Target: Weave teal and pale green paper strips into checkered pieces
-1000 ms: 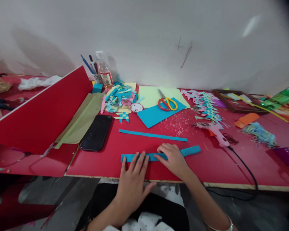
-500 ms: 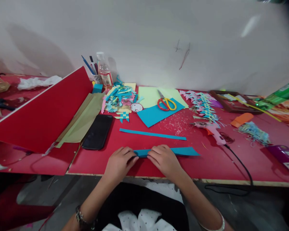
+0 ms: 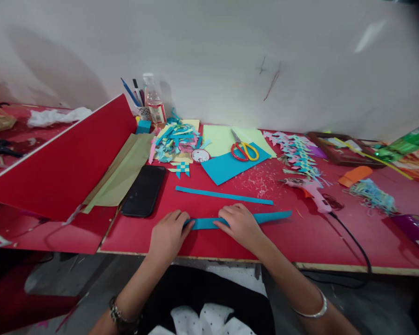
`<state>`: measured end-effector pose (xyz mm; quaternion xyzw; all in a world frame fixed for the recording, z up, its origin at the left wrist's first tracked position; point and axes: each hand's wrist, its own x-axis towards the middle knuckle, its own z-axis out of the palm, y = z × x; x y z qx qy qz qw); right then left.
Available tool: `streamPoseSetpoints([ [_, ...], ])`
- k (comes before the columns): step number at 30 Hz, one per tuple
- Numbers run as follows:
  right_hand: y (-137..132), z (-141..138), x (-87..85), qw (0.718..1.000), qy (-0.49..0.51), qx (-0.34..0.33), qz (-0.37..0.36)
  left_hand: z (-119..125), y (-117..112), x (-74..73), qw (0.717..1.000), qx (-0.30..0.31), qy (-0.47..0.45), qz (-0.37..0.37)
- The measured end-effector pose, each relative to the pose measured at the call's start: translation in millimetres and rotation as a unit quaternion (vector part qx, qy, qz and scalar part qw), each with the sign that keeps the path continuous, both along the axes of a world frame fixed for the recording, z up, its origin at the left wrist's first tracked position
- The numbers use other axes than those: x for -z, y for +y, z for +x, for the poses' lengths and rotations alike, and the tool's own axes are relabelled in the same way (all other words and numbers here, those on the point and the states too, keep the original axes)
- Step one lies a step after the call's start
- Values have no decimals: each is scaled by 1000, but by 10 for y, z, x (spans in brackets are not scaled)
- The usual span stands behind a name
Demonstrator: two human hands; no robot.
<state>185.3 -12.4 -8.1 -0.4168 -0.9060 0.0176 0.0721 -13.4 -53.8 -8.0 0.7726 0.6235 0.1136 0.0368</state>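
Note:
A blue paper strip lies along the front of the red table, its right end lifting a little. My left hand is closed on the strip's left end, thumb against fingers. Further right, my right hand grips the same strip near its middle, with the thumb on the near edge and fingertips on the far side. Just beyond the hands lies a narrower blue paper strip. Scissors with red and yellow handles rest on a blue paper sheet.
A black phone lies left of the hands, beside a leaning red board. Paper scraps are heaped behind. To the right are a pink glue gun with its cord, woven paper pieces and a green bottle.
My right hand has shifted slightly right and away along the strip, and the gap between the hands is wider. The strip's right part now looks narrower. The view has moved slightly.

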Motion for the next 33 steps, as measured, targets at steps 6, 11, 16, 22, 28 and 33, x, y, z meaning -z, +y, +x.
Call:
streamPoseSetpoints([
  [6, 5, -12, 18, 1000, 7, 4, 0, 36, 14, 6, 1000, -9, 15, -6],
  [11, 4, -5, 29, 1000, 18, 5, -4, -54, 6, 0, 1000, 0, -8, -12],
  [16, 8, 1, 20, 1000, 17, -1, -1, 6, -56, -81, 996, 74, 40, 37],
  [22, 0, -13, 31, 1000, 21, 5, 1, 369, -276, -5, 985, 157, 64, 23],
  [28, 15, 111, 24, 996, 79, -8, -28, 411, -383, 18, 991, 107, 74, 22],
  [33, 37, 428, 28, 996, 89, 23, -23, 407, -387, -16, 992, 110, 60, 14],
])
